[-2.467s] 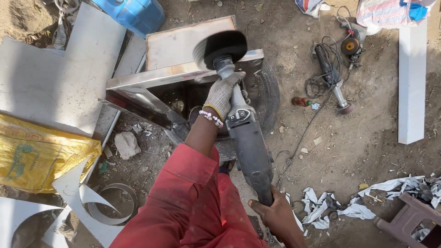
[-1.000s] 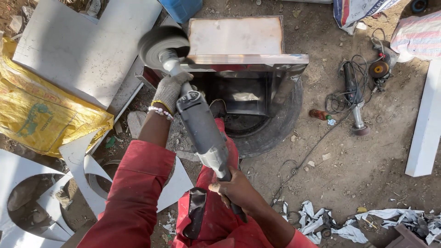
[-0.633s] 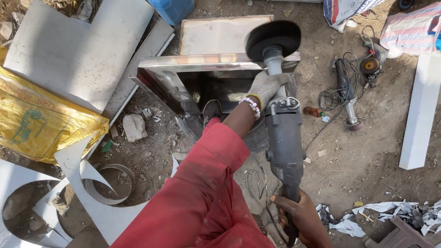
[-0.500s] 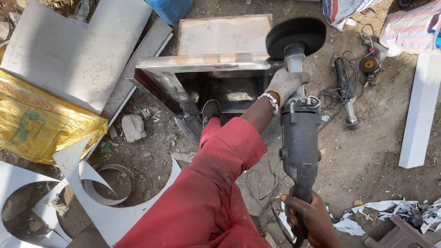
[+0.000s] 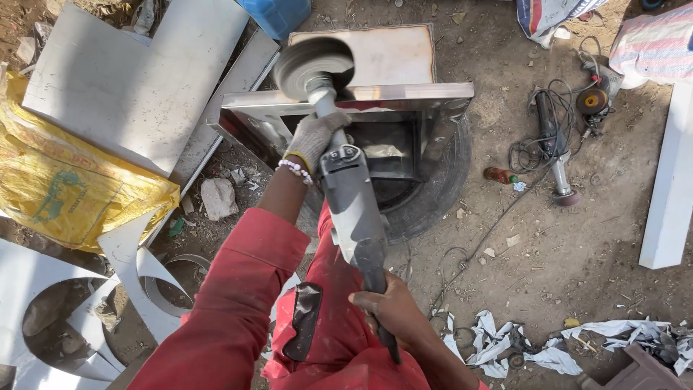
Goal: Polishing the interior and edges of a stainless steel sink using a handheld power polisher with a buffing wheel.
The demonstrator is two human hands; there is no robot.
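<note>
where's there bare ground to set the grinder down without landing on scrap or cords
The freest patch is the dirt right of the tire, between the small grinder, the white board and the paper scraps; a thin cord crosses it. The left is crowded: metal sheets, yellow sack, cut-outs.

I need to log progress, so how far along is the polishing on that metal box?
Done: the box's top edge right of the wheel already shines. In hand: the gloved left hand and bare right hand hold the grinder, with the wheel at the edge's left end. Left: the flat panel behind looks dull and brown-rimmed.
</note>
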